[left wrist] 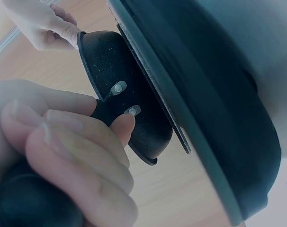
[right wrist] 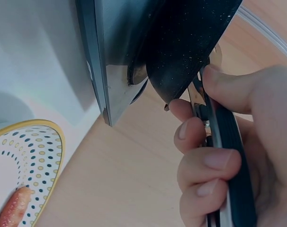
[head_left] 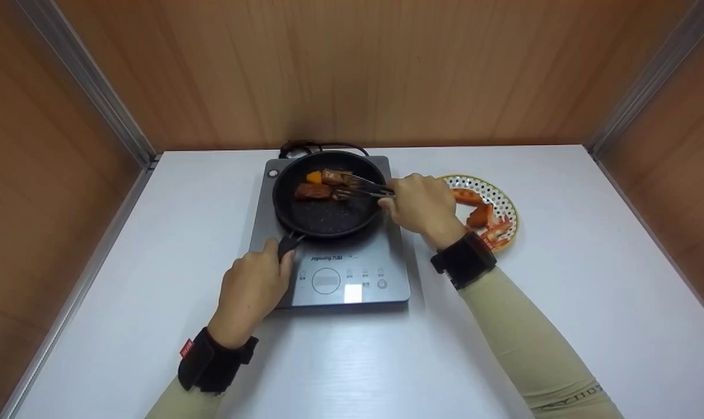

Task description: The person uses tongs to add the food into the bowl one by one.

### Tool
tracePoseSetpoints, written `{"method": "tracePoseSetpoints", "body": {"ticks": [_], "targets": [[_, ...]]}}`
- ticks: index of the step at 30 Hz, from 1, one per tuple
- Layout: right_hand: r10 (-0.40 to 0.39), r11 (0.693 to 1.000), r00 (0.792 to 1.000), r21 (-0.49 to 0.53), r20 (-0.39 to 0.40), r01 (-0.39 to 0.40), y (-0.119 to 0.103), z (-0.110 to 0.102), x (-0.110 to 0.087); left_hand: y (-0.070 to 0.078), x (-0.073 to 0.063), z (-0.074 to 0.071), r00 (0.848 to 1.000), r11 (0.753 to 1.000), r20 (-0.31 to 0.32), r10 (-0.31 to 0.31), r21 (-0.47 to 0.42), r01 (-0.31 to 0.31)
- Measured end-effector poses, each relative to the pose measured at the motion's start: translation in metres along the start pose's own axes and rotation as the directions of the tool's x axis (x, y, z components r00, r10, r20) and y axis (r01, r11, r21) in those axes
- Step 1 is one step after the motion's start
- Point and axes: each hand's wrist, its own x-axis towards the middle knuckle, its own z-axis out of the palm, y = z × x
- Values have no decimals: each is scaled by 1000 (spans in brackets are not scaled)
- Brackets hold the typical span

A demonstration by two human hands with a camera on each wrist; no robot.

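My left hand (head_left: 254,283) grips the black handle (head_left: 288,244) of a frying pan (head_left: 329,224), which sits on an induction cooktop (head_left: 358,265). In the left wrist view the fingers (left wrist: 82,156) curl round that handle. Browned meat pieces (head_left: 313,191) and a small orange piece (head_left: 314,177) lie in the pan's far half. Tongs (head_left: 375,189) with black grips are held in my right hand (head_left: 425,203), their tips among the meat at the pan's right side. In the right wrist view the tongs (right wrist: 228,161) lie between thumb and curled fingers; the pan hides their tips.
A dotted plate (head_left: 506,201) with a yellow rim stands right of the cooktop, partly behind my right wrist. It bears a sausage (head_left: 467,196), shrimp (head_left: 496,230) and other reddish food. A black cord (head_left: 340,144) runs behind the cooktop. Wooden panels (head_left: 352,70) enclose the white table (head_left: 340,361).
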Motion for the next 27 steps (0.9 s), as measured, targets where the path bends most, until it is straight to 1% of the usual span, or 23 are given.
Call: {"method": "tracePoseSetpoints", "body": {"ticks": [6,10,17,22,27], "targets": [[-16,1000,1000,-19,-20,16,-2,1,-1,1,0,0,1000,1000,-5,6,-1,-6],[-45,997,998,-60,-48,42,-4,3,0,1,-1,1,1000,1000,-10,6,-8,-6],[-78,990,994,-123,-73,69,-7,3,1,1,-1,0,1000,1000,3,-4,-15,4],[-97,988,990,-131,-101,83,-9,3,2,1,-1,0,1000,1000,-3,1,-17,-1],[-109,989,987,-116,-118,95,-7,4,-1,1,-1,1,1000,1000,1,1,-20,-1]]}}
